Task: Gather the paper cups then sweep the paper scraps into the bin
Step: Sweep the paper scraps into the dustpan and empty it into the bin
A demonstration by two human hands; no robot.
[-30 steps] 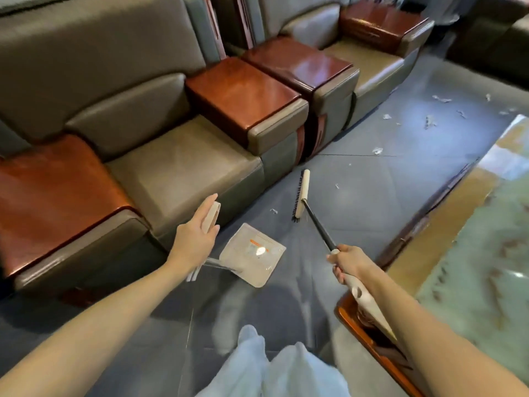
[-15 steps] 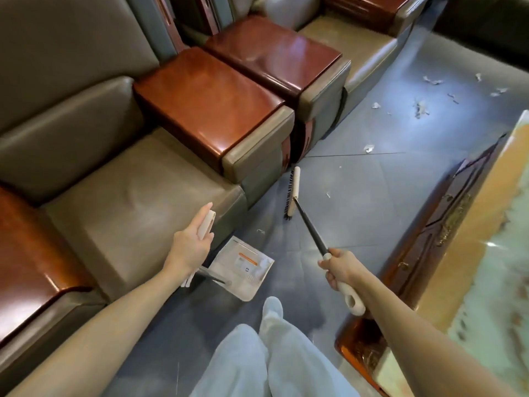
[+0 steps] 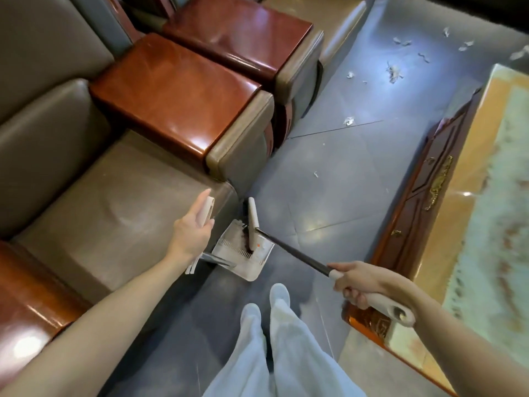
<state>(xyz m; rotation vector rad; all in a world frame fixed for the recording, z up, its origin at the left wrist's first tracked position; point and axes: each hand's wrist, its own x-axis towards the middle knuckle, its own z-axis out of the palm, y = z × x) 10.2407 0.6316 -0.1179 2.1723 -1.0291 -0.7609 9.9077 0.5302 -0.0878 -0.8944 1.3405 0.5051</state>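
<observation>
Left hand point(image 3: 191, 233), right hand point(image 3: 357, 282); paper scraps point(image 3: 393, 71) beyond

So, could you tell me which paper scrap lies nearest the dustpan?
The small lone scrap on the tile just beyond the dustpan; the other scraps lie farther off, at or past the tile joint.

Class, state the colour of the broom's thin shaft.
Black; the broom's thin shaft shows best in the head view.

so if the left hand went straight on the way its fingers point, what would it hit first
Likely the grey padded front of the armrest: the left hand, gripping the dustpan handle, points up-right at it. Depth is unclear though.
</observation>
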